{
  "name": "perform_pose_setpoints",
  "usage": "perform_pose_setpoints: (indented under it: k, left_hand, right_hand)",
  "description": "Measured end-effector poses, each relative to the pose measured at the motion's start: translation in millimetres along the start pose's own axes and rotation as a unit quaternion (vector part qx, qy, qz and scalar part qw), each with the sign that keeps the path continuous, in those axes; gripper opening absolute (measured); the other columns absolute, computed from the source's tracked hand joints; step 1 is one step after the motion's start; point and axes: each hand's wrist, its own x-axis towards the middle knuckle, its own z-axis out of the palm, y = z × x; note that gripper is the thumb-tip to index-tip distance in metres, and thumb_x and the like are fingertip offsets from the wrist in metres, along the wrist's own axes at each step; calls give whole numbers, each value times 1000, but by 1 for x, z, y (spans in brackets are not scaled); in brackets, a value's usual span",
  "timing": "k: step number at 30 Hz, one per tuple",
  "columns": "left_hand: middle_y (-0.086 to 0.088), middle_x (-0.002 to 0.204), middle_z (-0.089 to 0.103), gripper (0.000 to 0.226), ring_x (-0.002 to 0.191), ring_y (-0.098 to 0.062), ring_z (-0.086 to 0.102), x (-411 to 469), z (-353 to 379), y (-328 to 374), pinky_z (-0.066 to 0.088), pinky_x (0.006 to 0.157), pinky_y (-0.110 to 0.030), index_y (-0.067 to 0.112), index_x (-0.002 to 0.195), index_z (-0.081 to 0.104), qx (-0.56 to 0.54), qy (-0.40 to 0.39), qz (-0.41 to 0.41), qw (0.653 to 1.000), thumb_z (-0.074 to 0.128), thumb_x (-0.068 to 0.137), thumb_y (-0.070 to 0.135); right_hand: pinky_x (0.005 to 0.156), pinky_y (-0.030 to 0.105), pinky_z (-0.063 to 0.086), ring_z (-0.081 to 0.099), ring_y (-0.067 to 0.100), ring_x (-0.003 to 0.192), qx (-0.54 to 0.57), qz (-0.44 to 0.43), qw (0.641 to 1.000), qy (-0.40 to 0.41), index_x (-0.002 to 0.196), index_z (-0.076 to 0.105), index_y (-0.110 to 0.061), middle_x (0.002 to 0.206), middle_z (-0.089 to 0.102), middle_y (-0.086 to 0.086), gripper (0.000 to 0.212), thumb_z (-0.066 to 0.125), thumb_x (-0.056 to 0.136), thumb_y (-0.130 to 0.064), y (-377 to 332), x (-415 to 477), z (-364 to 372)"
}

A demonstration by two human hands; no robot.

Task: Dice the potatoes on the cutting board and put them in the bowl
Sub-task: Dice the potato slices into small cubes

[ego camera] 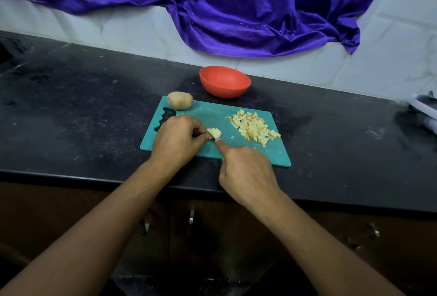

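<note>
A teal plastic cutting board [208, 111] lies on a black stone table [71, 106], turned slightly so that its wavy-edged handle cut-out is on the left. The left hand [176, 137] rests over that end of the board with its fingers curled. Its fingertips [204, 135] pin down a small pale piece of cut potato [214, 132] near the middle of the board.

The right hand [246, 175] comes in from the near edge, most of its fingers folded under the palm. Its forefinger is stretched out straight, with the tip just beside the potato piece. Whether this hand grips anything cannot be told, as its underside is hidden.

A heap of diced potato cubes [253, 128] sits on the right half of the board, apart from both hands, with a few stray bits around it. A whole brown unpeeled potato [179, 100] rests at the board's far left corner, partly overhanging the edge.

A round orange-red plastic bowl [224, 81] stands upright on the table just beyond the board's far edge, near the whole potato but not touching it.

Behind the table, a shiny purple cloth [236, 12] hangs in folds over a white tiled wall [118, 28]. Dark wooden cabinet doors [212, 236] with metal handles show below the table's front edge.
</note>
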Motion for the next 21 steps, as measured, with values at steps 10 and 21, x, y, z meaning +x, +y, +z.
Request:
perform_pose_setpoints:
  k: [10,21]
  left_hand:
    - [12,99,75,12,92,-5,67,-6,-3,0,58,87,-34,27,101,79,-8,2,6,1000,77,89,29]
    - [14,90,76,3,84,-4,67,-7,-4,1,58,80,-31,26,89,81,-18,25,14,999,79,87,24]
  right_hand:
    - [74,36,54,65,17,92,167,54,984,8,145,56,-39,131,66,-4,48,53,100,-20,12,12,-29]
    - [78,37,50,61,23,109,81,53,995,-33,142,57,-34,125,65,0,47,55,97,-21,-16,28,-30]
